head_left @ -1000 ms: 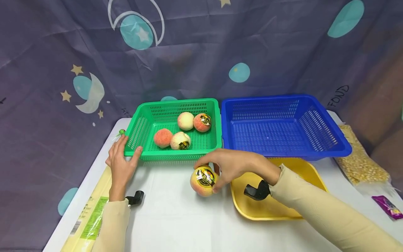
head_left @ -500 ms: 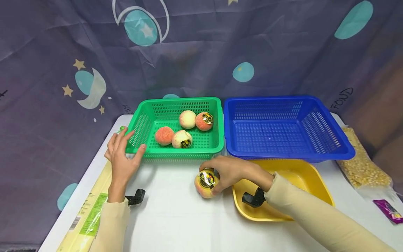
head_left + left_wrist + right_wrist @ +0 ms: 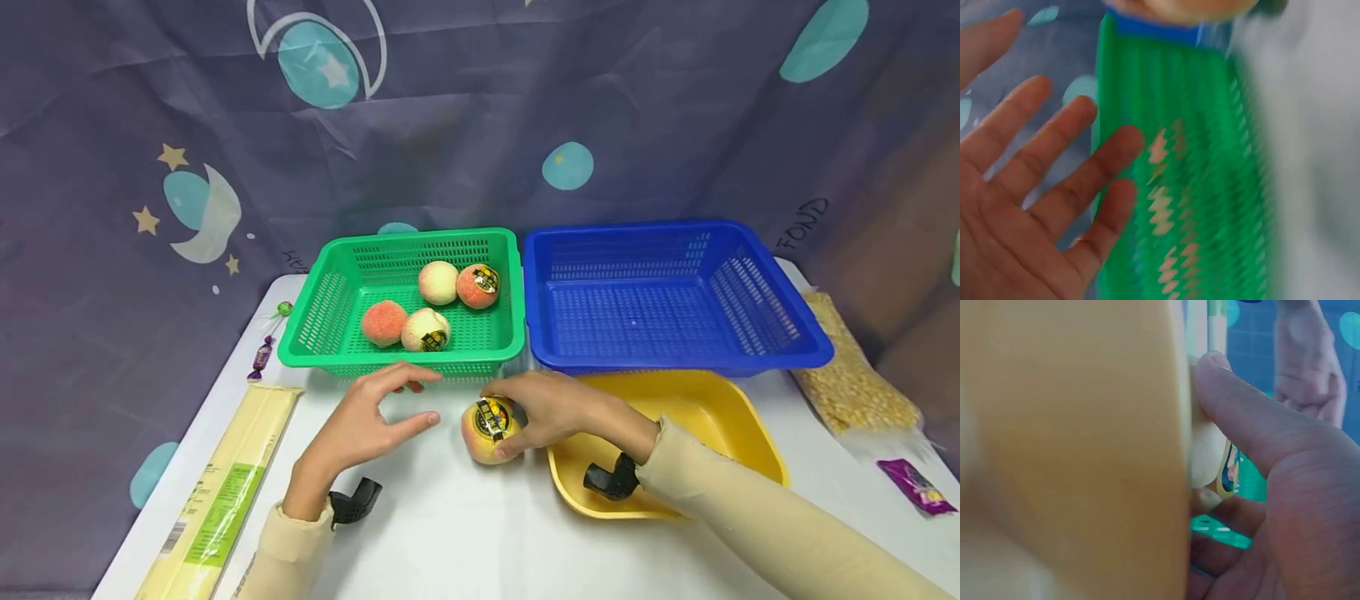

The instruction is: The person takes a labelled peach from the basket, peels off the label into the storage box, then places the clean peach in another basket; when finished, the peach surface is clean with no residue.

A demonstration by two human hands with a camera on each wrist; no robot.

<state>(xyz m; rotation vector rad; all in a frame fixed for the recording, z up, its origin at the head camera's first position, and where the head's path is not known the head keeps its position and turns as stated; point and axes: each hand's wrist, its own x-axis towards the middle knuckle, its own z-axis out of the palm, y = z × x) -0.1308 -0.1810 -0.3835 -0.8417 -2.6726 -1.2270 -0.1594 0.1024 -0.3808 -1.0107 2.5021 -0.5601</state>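
Observation:
A peach with a black and gold label point(image 3: 487, 429) is gripped by my right hand point(image 3: 551, 410), thumb on its near side and fingers over the far side, in front of the green basket point(image 3: 405, 358). To its left, my left hand point(image 3: 367, 421) holds nothing; thumb and fingers are spread, pointing toward the peach without touching it. In the left wrist view the left palm point(image 3: 1016, 244) shows beside the basket's blurred green wall. Several peaches lie in the green basket, among them a red one point(image 3: 385, 323) and a pale labelled one point(image 3: 426, 330).
A blue basket point(image 3: 675, 362) stands right of the green one. The yellow basin point(image 3: 720, 492) sits before it, under my right forearm. A bag of yellow kernels point(image 3: 855, 375) and a purple packet point(image 3: 917, 486) are far right; a long cream package point(image 3: 232, 483) and small candies point(image 3: 261, 358) are left.
My left hand has left the green basket's left front corner and moved right and nearer, toward the peach. My right hand keeps its grip on the peach in about the same place.

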